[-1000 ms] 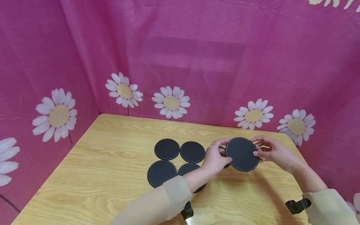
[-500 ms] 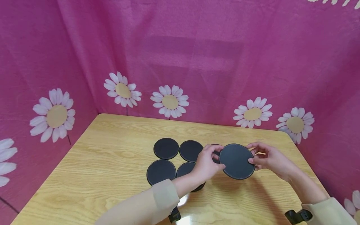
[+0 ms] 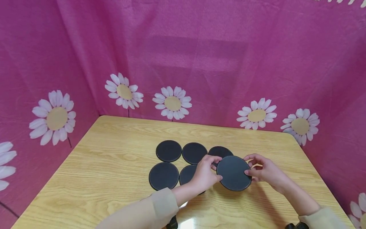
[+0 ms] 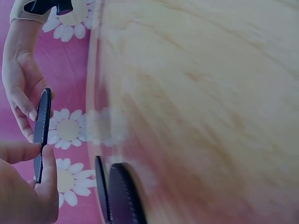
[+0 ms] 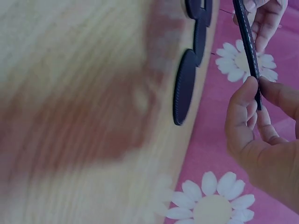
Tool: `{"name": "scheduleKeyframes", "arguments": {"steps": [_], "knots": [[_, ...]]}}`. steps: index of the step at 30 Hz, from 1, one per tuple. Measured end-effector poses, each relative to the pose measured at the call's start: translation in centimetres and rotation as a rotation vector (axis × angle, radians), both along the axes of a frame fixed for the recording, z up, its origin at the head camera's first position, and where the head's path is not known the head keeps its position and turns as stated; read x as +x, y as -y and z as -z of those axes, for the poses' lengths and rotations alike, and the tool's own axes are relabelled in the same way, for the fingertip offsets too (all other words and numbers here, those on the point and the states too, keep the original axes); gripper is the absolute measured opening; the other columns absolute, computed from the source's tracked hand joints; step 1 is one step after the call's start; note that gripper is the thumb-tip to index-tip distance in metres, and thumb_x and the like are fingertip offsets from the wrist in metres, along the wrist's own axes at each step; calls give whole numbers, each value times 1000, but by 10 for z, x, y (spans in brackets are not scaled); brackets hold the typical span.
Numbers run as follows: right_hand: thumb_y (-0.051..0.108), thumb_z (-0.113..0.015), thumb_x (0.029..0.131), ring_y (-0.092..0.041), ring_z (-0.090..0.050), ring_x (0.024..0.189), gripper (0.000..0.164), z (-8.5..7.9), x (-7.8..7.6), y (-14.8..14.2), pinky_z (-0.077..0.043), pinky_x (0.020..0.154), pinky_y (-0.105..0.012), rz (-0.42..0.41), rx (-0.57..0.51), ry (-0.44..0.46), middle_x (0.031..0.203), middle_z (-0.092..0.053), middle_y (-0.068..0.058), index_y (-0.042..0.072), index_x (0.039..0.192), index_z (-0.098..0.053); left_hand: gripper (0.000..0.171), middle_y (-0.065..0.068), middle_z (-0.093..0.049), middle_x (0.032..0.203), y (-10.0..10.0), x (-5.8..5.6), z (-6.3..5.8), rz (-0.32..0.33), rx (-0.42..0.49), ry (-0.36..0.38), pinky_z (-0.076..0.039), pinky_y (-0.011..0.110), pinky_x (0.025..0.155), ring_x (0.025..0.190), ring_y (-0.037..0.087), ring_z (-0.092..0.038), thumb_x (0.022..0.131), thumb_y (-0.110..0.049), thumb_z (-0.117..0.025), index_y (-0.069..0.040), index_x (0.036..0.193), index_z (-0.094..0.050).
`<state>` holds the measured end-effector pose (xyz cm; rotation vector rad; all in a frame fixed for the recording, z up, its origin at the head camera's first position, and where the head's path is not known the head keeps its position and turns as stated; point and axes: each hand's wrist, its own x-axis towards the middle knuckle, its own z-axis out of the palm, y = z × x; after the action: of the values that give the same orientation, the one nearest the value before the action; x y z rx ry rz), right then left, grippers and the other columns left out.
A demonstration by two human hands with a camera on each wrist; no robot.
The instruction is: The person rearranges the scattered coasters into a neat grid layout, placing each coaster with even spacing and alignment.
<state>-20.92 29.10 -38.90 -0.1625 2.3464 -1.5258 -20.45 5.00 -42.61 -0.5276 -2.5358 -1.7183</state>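
A round black coaster (image 3: 234, 174) with a stitched edge is held above the table between both hands. My left hand (image 3: 203, 173) pinches its left edge, thumb on the upper face. At the opposite edge, my right hand (image 3: 266, 171) grips it between thumb and fingers. The left wrist view shows the coaster (image 4: 43, 114) edge-on, and so does the right wrist view, apart from the tabletop. Under and beside the left hand lie more coasters: a back row ending in a partly covered coaster (image 3: 219, 151), and a front coaster (image 3: 186, 174) partly hidden by that hand.
Farther left on the wooden table (image 3: 114, 159) lie a back-left coaster (image 3: 168, 151), a back-middle coaster (image 3: 195, 153) and a front-left coaster (image 3: 164, 176). A pink curtain (image 3: 200, 63) with white flowers stands behind the table and at both sides.
Both hands have brought the held coaster nearer to me, lower and a little to the left. More of the back-right coaster now shows. The coasters on the table have stayed put.
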Motion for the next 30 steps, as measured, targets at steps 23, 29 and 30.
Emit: {"name": "scheduleKeyframes", "arguments": {"steps": [23,29,30], "knots": [[2,-71,80,-19,-52,73,46,47,2,16,-57,56,-37,-1,29,-35,88,-43,-12,-1,119,-46,56,5,-58,100,11,-6,20,105,-321,-36,-44,13,71,81,12,-62,59,9,-79,-1,111,-63],[0,-72,79,-19,-53,72,45,52,2,19,-57,56,-38,-4,75,-57,86,-44,-11,-2,116,-47,60,3,-59,96,13,-11,19,141,-407,-52,-45,14,76,86,13,-58,59,3,-83,-2,115,-61],[0,-73,79,-19,-54,71,44,53,1,20,-57,55,-38,2,97,-63,86,-45,-10,-2,115,-48,62,3,-59,95,14,-12,19,148,-423,-53,-45,15,78,86,13,-57,59,3,-84,-2,116,-60]]}}
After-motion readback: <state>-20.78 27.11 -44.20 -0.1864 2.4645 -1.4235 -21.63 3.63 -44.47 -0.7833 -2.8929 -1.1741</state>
